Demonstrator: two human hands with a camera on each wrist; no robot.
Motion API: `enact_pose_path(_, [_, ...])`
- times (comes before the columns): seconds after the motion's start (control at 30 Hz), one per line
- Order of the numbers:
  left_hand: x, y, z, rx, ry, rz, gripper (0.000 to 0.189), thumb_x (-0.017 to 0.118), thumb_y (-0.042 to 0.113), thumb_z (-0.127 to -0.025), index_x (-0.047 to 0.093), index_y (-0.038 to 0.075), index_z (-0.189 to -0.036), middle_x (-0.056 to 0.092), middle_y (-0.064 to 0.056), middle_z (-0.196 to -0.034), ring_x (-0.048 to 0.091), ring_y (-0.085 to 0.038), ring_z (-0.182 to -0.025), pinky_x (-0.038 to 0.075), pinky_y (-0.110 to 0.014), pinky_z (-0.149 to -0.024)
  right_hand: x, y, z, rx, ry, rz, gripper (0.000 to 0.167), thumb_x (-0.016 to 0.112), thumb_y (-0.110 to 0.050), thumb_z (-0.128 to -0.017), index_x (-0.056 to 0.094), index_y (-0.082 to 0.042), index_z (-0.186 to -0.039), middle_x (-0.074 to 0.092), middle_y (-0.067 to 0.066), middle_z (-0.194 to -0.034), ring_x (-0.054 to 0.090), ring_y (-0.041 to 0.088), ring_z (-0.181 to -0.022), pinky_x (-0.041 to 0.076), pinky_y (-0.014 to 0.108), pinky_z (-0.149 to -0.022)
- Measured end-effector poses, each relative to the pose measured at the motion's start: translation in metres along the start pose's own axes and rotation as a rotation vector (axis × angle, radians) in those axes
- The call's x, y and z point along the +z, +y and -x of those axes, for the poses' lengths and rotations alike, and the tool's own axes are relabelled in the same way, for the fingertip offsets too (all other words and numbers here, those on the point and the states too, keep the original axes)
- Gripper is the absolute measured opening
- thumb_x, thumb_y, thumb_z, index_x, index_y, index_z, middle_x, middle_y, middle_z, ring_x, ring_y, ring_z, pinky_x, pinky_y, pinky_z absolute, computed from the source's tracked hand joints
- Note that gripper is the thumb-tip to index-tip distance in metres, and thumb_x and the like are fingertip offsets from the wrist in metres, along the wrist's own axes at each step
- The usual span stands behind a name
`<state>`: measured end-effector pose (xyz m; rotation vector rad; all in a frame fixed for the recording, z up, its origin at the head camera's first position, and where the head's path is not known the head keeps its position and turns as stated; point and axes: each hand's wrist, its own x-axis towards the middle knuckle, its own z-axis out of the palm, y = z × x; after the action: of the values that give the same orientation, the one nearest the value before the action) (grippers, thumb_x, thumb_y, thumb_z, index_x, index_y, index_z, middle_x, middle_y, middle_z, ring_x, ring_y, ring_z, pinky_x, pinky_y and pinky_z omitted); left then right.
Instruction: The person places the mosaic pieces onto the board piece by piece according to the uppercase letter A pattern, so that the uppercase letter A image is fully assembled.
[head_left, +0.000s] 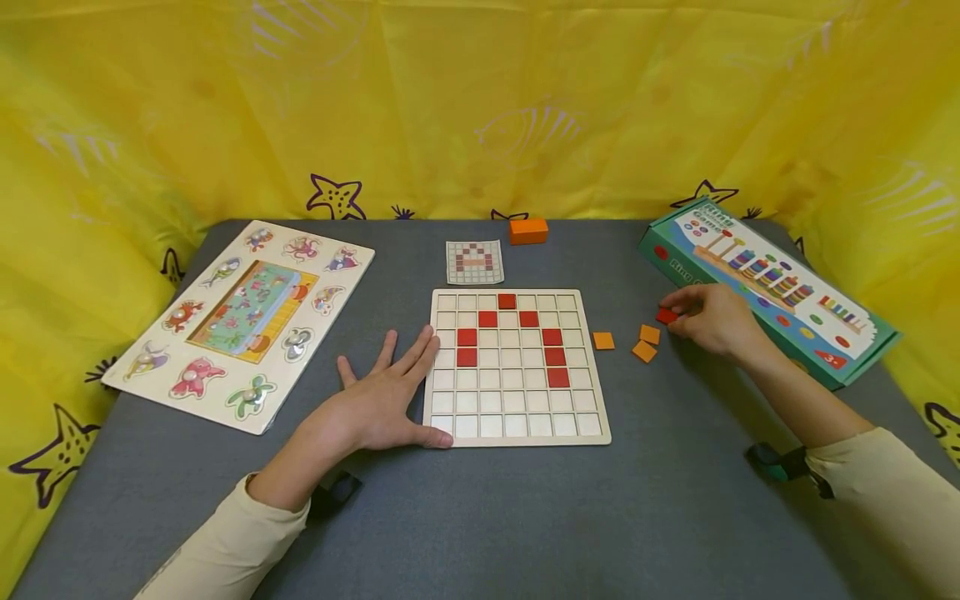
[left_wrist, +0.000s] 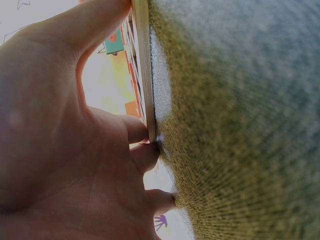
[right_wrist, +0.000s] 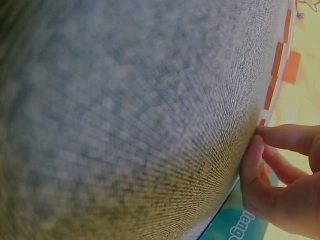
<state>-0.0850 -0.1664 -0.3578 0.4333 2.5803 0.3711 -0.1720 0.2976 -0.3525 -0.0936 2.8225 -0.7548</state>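
A pale wooden grid board (head_left: 517, 417) lies flat, with several red square tiles (head_left: 555, 357) set in its cells in an arch shape. My left hand (head_left: 378, 404) is spread along the board's left side, thumb at the near corner and fingertips at the edge; in the left wrist view its palm (left_wrist: 75, 145) faces the board's side (left_wrist: 144, 65). To the right of the board, my right hand (head_left: 712, 319) pinches a red tile (head_left: 666, 316) between thumb and fingertips, low over the table. Three orange tiles (head_left: 603, 340) lie between the board and that hand.
A small printed pattern card (head_left: 475, 262) and an orange block (head_left: 528, 231) sit behind the board. A sea-animal peg puzzle (head_left: 187, 333) lies at left, and a green ring game box (head_left: 772, 292) is close by the right hand. Yellow cloth (head_left: 480, 100) surrounds the table.
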Motion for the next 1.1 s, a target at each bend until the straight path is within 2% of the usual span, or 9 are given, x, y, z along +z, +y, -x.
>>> enact_pose_path(0.43, [0.000, 0.001, -0.001, -0.001, 0.004, -0.008, 0.135, 0.076, 0.079, -0.074, -0.003, 0.026, -0.169, -0.011, 0.007, -0.176, -0.011, -0.043, -0.161, -0.008, -0.094, -0.099, -0.001, 0.000, 0.001, 0.006, 0.013, -0.029, 0.037, 0.076, -0.011, -0.090, 0.074, 0.000, -0.125, 0.074, 0.025, -0.118, 0.061, 0.025, -0.092, 0.047, 0.027, -0.066])
enact_pose_path(0.67, [0.000, 0.000, 0.000, 0.001, 0.004, 0.000, 0.134, 0.076, 0.079, -0.074, -0.002, 0.025, -0.169, -0.011, 0.006, -0.176, -0.011, -0.043, -0.161, -0.008, -0.094, -0.099, -0.003, -0.005, 0.001, -0.009, 0.023, -0.033, 0.037, 0.074, -0.011, -0.090, 0.074, -0.001, -0.126, 0.073, 0.026, -0.121, 0.060, 0.028, -0.095, 0.046, 0.028, -0.065])
enact_pose_path(0.9, [0.000, -0.001, -0.002, -0.001, 0.001, 0.005, 0.135, 0.076, 0.079, -0.074, -0.003, 0.025, -0.169, -0.011, 0.007, -0.176, -0.012, -0.043, -0.161, -0.009, -0.093, -0.099, -0.002, -0.019, 0.003, -0.039, 0.034, -0.039, 0.034, 0.077, -0.013, -0.091, 0.076, -0.002, -0.123, 0.076, 0.023, -0.117, 0.065, 0.012, -0.082, 0.049, 0.026, -0.065])
enact_pose_path(1.1, [0.000, 0.000, -0.001, -0.001, 0.004, 0.007, 0.135, 0.077, 0.078, -0.074, -0.003, 0.025, -0.169, -0.011, 0.007, -0.176, -0.012, -0.043, -0.161, -0.009, -0.093, -0.099, 0.003, -0.036, 0.005, -0.054, 0.022, -0.083, 0.032, 0.077, -0.012, -0.090, 0.077, -0.003, -0.120, 0.079, 0.018, -0.106, 0.067, 0.011, -0.079, 0.051, 0.025, -0.065])
